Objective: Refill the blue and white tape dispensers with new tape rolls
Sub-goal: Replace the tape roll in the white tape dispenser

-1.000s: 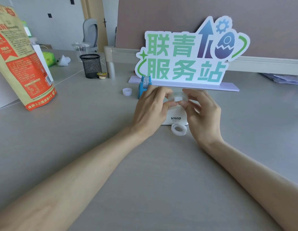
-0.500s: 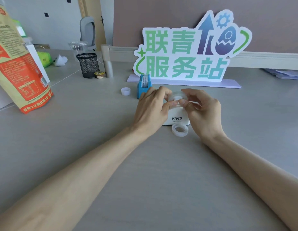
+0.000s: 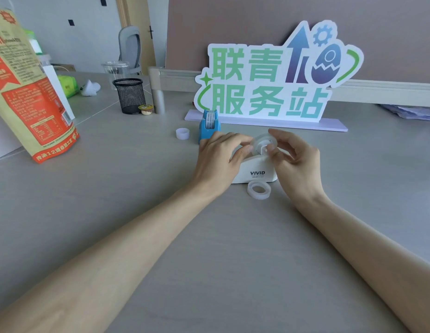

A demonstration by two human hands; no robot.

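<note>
Above white dispenser [image 3: 254,170], both hands pinch clear round roll [image 3: 262,145].

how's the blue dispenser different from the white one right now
The blue dispenser is narrow, stands farther back by the sign, and already has a roll seated in it. The white dispenser is lower and wider, sits nearer, and both hands, left hand and right hand, hold a clear roll on its hub above it. Both rest on the table.
</note>
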